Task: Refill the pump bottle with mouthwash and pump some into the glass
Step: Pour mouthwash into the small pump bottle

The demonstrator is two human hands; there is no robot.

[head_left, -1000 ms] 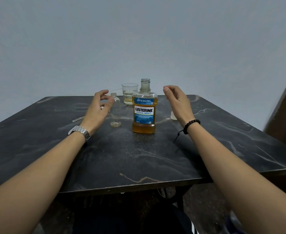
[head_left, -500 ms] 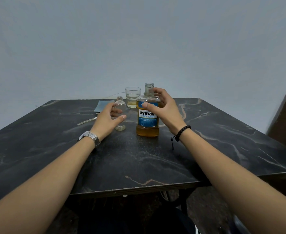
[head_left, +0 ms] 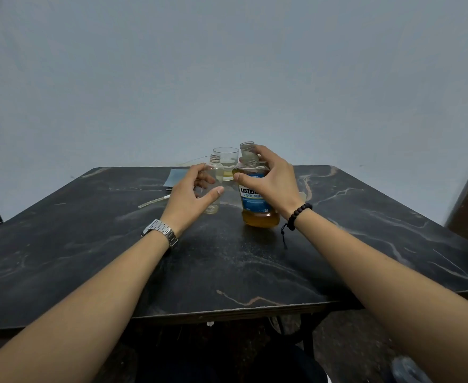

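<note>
The mouthwash bottle [head_left: 257, 211] stands uncapped at mid-table, amber liquid inside and a blue label on its front. My right hand [head_left: 271, 183] is wrapped around its shoulder and neck. To its left stands a small clear bottle [head_left: 213, 186] with an open neck and almost nothing in it. My left hand [head_left: 188, 197] curls around it, thumb in front and fingers behind. Behind both stands a clear glass [head_left: 226, 164] with a little yellowish liquid at the bottom.
A thin white tube-like piece [head_left: 154, 201] lies on the dark marbled table [head_left: 227, 272] left of my left hand. A pale blue cloth [head_left: 175, 176] lies near the table's far edge. A grey wall rises right behind the table.
My right hand came in from the right and closed on the mouthwash bottle. My left hand moved right and wrapped around the small clear bottle.
</note>
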